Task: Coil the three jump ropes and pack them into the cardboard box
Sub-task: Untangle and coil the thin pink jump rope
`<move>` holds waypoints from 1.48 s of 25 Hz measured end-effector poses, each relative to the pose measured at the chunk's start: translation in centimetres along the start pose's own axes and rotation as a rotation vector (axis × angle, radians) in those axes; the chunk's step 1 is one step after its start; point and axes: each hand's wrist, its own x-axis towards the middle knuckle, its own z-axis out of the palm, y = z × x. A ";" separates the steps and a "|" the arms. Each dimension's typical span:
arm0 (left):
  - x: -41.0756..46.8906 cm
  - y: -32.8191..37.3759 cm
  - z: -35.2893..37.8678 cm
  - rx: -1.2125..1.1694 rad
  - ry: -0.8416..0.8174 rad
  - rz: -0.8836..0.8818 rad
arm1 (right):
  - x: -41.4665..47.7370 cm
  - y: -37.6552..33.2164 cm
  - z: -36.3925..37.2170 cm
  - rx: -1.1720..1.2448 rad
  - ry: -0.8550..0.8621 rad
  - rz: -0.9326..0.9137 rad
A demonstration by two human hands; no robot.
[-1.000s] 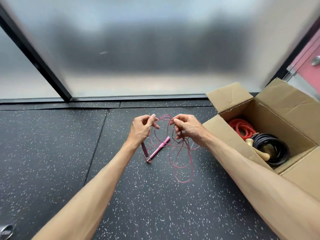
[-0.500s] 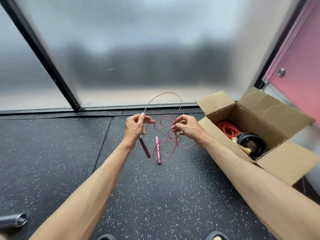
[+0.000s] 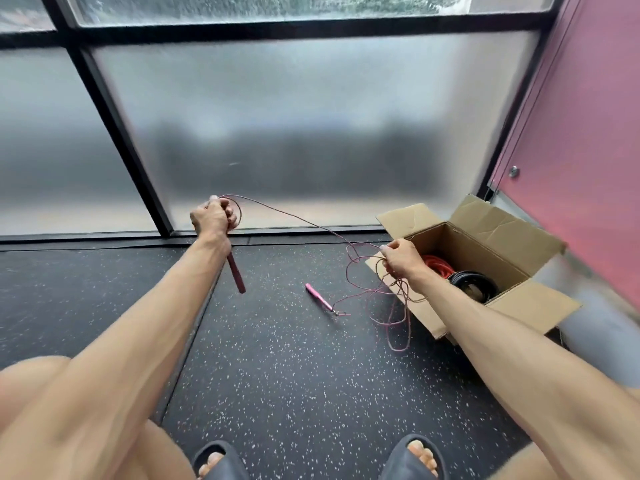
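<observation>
Matt corrugated cardboard box [image 3: 519, 308], speckled rubber floor [image 3: 294, 375], frosted glass window [image 3: 311, 133].

The left hand [image 3: 213, 216] grips the thin pink rope [image 3: 298, 218] in a raised fist before the frosted window [image 3: 311, 133], a dark handle [image 3: 236, 275] hanging below the wrist; the cord runs across to the right hand [image 3: 401, 259], which pinches a loose tangle of loops just in front of the open cardboard box [image 3: 491, 221]. A pink handle [image 3: 320, 299] lies on the speckled floor [image 3: 294, 375] between the hands; a red rope [image 3: 438, 265] and a black rope [image 3: 472, 284] sit coiled inside the box.

Cardboard box [image 3: 433, 320], pink handle [image 3: 318, 299] on floor [image 3: 294, 375]
</observation>
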 end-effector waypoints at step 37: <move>-4.5 -10.1 -1.3 0.834 -0.611 0.001 | -7.4 -4.4 -2.6 0.030 0.205 -0.202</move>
